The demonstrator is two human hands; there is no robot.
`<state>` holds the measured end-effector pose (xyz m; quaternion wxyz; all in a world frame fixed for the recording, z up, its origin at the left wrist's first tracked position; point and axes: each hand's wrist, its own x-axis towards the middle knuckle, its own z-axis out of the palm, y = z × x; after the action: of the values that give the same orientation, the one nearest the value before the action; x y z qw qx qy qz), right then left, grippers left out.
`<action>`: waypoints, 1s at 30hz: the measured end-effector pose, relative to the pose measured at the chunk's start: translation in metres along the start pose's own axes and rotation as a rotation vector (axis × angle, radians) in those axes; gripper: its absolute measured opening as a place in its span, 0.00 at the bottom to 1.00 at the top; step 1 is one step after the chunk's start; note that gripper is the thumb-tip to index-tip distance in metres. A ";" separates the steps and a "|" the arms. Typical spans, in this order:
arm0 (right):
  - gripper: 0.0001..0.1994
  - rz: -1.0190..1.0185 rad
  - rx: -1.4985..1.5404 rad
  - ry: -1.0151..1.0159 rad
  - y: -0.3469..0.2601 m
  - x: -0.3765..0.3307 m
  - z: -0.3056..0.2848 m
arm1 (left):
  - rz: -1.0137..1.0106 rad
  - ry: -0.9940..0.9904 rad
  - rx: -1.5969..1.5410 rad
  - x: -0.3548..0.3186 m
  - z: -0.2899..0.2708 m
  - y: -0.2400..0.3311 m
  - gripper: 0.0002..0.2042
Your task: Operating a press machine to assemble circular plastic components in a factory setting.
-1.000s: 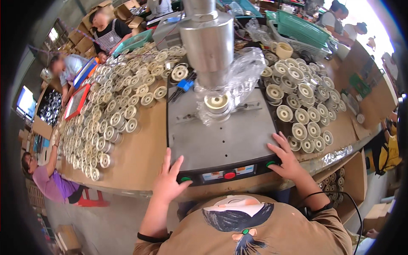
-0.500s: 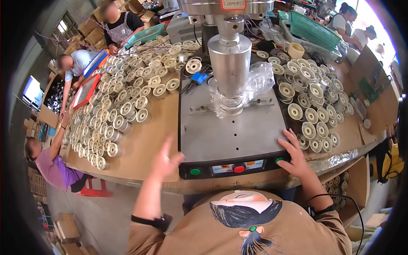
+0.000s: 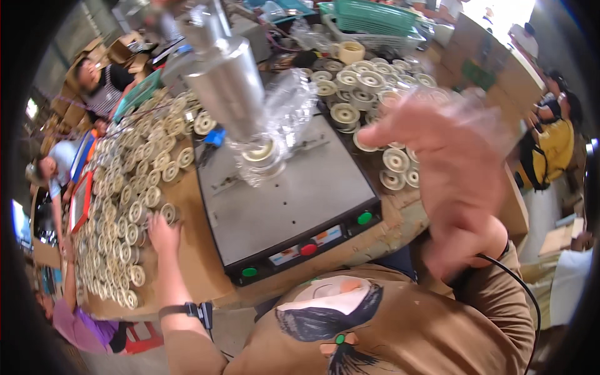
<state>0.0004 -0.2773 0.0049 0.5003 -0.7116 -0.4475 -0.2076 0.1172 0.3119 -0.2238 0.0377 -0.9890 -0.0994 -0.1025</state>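
Observation:
My left hand (image 3: 164,236) is at the near edge of the left heap, its fingers and thumb around a round metal part (image 3: 169,213) with a cream rim. My right hand (image 3: 447,150) is raised over the right side, smeared by motion; its thumb stretches left, apart from the fingers, and nothing shows in it. Between my arms stands a bench press (image 3: 284,206) with a thick metal ram (image 3: 228,87). Clear plastic film (image 3: 290,103) hangs around the ram's lower end, where another round part (image 3: 259,152) sits.
Two green buttons (image 3: 249,272) and a red button (image 3: 308,249) line the press front. Many similar parts (image 3: 128,215) cover the table's left; more (image 3: 395,160) are piled right. A beige mug (image 3: 351,52) and green basket (image 3: 375,19) stand behind. Other people sit around the table.
My left hand has gone left from beside the press to a part in the heap. My right hand has left the right green button and risen. The view has turned.

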 end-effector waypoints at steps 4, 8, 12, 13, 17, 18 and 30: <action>0.58 -0.478 0.236 0.323 -0.047 0.050 0.011 | 0.093 0.069 -0.128 0.004 0.010 0.037 0.30; 0.59 -0.450 0.063 0.348 -0.062 0.043 -0.008 | 0.136 0.107 -0.175 0.000 0.000 0.056 0.22; 0.59 -0.426 0.005 0.374 -0.062 0.041 -0.013 | 0.154 0.160 -0.197 -0.011 0.003 0.046 0.20; 0.59 -0.422 -0.012 0.383 -0.064 0.039 -0.014 | 0.162 0.156 -0.208 -0.012 0.000 0.053 0.20; 0.60 -0.411 -0.025 0.396 -0.058 0.032 -0.022 | 0.123 0.097 -0.203 -0.013 -0.002 0.054 0.20; 0.60 -0.419 -0.021 0.407 -0.057 0.032 -0.021 | 0.117 0.109 -0.190 -0.015 -0.008 0.048 0.21; 0.45 0.314 0.073 0.424 -0.008 0.007 0.043 | -0.044 0.039 -0.558 -0.017 0.009 0.013 0.18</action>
<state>-0.0091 -0.2350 -0.0035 0.6344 -0.6943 -0.2240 -0.2555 0.1051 0.2972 -0.2370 -0.2363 -0.9566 -0.0883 -0.1459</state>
